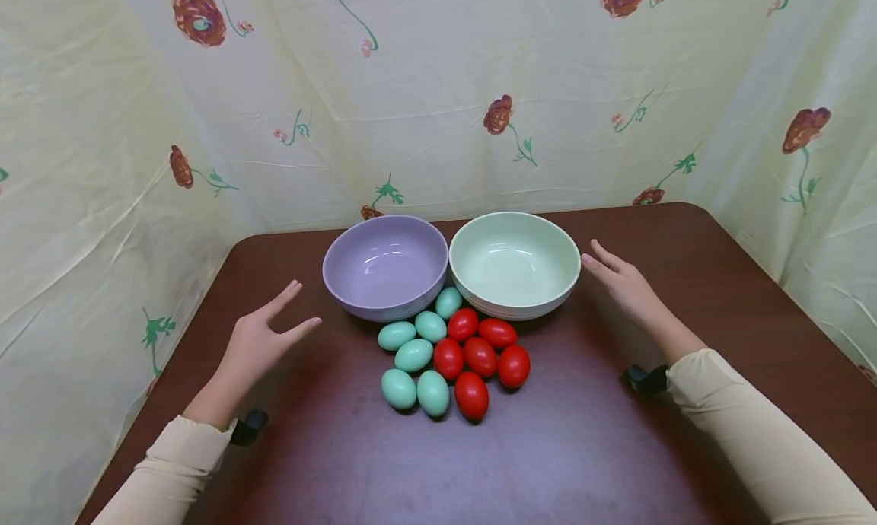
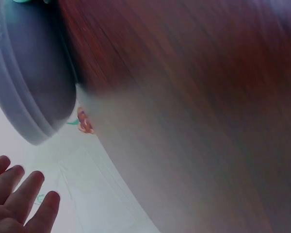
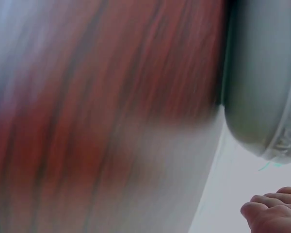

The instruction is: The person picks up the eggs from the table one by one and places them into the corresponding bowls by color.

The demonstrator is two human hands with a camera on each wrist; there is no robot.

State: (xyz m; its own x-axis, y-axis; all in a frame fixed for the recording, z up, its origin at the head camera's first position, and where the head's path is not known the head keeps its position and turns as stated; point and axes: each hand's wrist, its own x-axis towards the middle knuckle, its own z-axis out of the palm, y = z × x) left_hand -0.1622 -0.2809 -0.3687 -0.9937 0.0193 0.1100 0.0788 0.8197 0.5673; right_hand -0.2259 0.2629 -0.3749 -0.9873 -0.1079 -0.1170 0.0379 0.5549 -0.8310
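Note:
A purple bowl [image 1: 386, 262] and a pale green bowl [image 1: 515, 260] stand side by side near the table's far edge, with nothing inside either. In front of them lie several mint-green eggs [image 1: 414, 355] on the left and several red eggs [image 1: 480, 357] on the right. My left hand [image 1: 259, 341] hovers left of the purple bowl, thumb and fingers spread, holding nothing. Close to the right rim of the pale green bowl, my right hand [image 1: 626, 289] has its fingers extended and holds nothing. In the left wrist view the purple bowl's side [image 2: 31, 73] appears beyond the fingers.
The dark brown wooden table [image 1: 548, 464] has rounded far corners. A pale curtain with red flowers [image 1: 438, 152] hangs right behind it and along both sides. Dark wrist straps [image 1: 249, 427] show at both cuffs.

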